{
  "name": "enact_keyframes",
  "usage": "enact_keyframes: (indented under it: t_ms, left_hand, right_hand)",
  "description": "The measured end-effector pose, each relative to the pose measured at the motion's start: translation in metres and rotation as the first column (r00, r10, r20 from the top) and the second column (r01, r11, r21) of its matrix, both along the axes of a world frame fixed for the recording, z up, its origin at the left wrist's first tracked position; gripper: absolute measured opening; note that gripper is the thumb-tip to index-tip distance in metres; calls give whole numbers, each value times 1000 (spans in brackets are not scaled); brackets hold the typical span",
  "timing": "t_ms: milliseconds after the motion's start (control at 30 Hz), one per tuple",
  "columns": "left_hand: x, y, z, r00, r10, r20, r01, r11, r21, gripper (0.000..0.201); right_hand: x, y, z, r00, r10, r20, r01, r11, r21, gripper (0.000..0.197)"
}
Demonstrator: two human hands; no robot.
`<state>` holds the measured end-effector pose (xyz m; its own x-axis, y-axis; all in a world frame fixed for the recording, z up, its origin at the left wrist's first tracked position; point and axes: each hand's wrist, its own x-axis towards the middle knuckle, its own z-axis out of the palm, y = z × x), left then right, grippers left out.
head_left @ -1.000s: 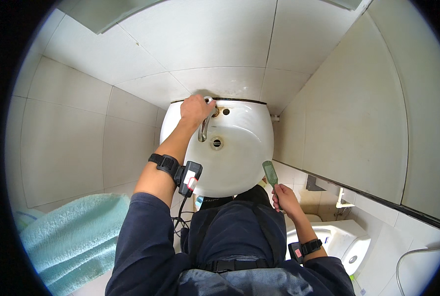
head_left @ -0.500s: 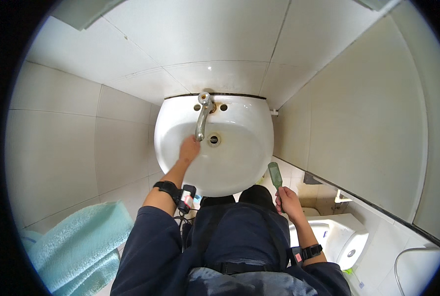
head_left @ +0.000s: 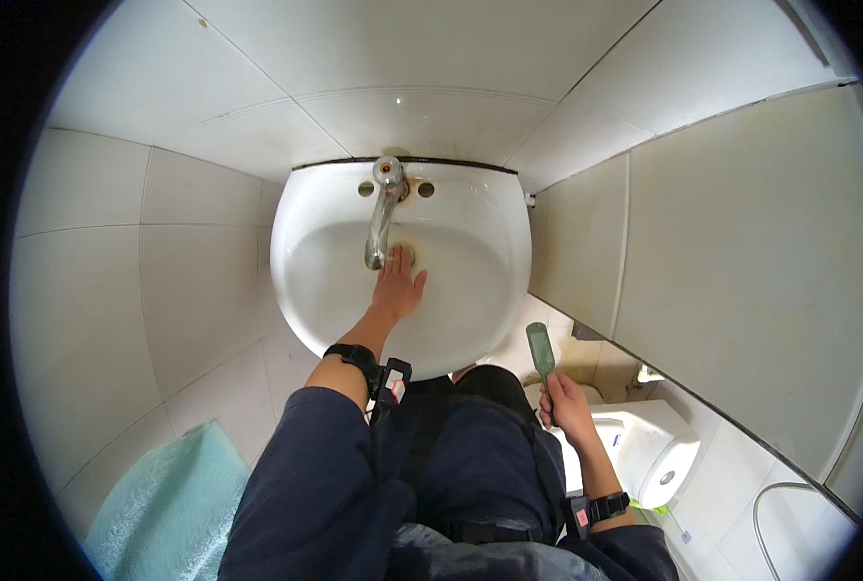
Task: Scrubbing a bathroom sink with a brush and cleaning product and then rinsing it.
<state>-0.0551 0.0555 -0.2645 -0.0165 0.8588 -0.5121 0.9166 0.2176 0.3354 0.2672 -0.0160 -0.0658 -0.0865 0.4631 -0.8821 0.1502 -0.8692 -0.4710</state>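
Your left hand (head_left: 397, 287) spread flat in the middle of the sink (head_left: 320, 290), fingertips just under the tap (head_left: 383, 213), your right hand (head_left: 567, 407) gripping a green brush (head_left: 541, 351) upright, off the sink's right edge

The left hand (head_left: 397, 288) has come off the tap (head_left: 383, 213) and now lies in the basin (head_left: 470, 290).
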Motion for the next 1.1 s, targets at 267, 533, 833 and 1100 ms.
enact_keyframes:
  t_ms: [267,533,833,1100]
  left_hand:
    - [4,-9,4,998,1,-63,2,999,47,69]
    - [8,1,7,983,-35,-180,17,995,-101,70]
    - [-22,12,52,995,82,53,-63,953,-296,73]
    - [-53,-13,28,931,155,-331,-162,987,8,73]
  right_hand:
    - [-7,2,3,999,33,18,-33,999,-5,32]
    - [-9,0,-4,999,31,19,-30,998,-47,33]
    - [-12,2,3,997,73,12,-72,997,-20,33]
    - [-5,-12,1,997,72,-3,-72,996,-43,32]
